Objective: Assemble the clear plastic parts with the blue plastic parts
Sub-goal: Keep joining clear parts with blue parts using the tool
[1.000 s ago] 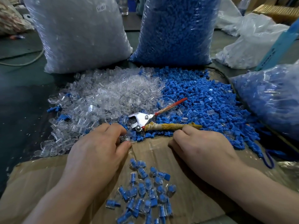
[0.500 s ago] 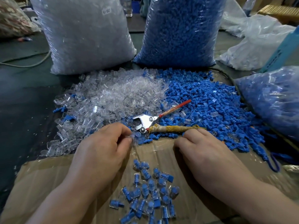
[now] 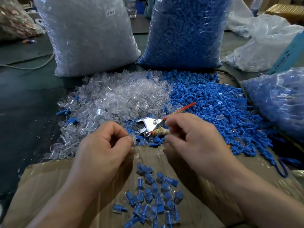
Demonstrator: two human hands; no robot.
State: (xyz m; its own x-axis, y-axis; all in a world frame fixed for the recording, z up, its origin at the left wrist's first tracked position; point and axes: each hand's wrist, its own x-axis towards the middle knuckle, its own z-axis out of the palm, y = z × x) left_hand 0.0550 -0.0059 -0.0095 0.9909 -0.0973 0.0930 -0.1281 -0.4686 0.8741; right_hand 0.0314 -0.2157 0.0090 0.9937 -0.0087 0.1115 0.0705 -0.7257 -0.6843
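1. Step in hand: fetching a pair of parts to join. The left hand had its fingers curled. Its thumb and forefinger pinched what appeared to be a clear part at the near edge of the clear pile.
2. The right hand was also curled, at the near edge of the blue pile and partly over the handles of the pliers. Whether it held a blue part, a handle or nothing could not be told.
3. Next move, as judged: one blue part had to be turned end-on to the mouth of the clear part and pressed home. That called for a firm pinch on each piece and close alignment.
4. Assembled parts lay in a loose cluster on the cardboard between the forearms. Both piles were large, so most of the work probably remained.
5. A clear bag and a blue bag stood upright behind the piles. A third bag lay to the right.
6. Possible hindrance: the pliers lay where the two piles met, just beyond the fingertips, and stray blue parts were mixed into the clear pile.
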